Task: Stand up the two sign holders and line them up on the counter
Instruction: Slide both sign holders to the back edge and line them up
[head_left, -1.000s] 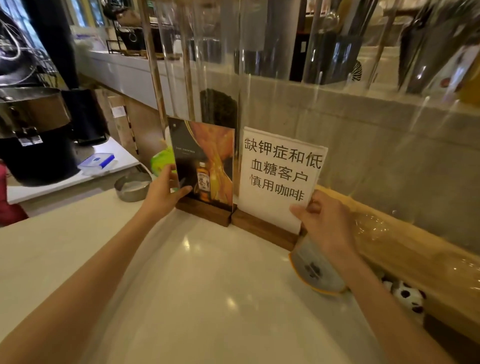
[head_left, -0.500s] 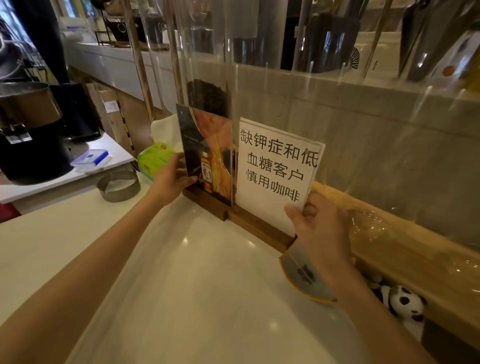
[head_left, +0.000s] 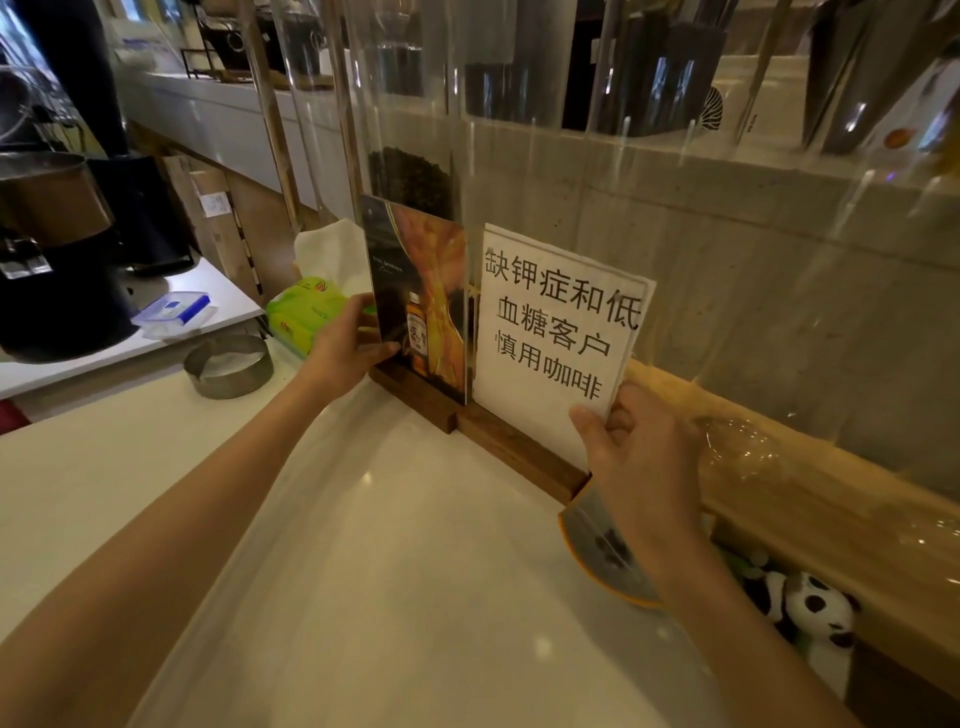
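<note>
Fingers of the left hand (head_left: 347, 347) pinch the left edge of the upright bottle-advert sign holder on its dark wooden base (head_left: 422, 306) at frame centre; the right hand (head_left: 636, 444) grips the lower right corner of the white Chinese-text sign holder (head_left: 558, 332). Their bases touch end to end on the glossy white counter (head_left: 395, 571), the long axis running toward lower right.
</note>
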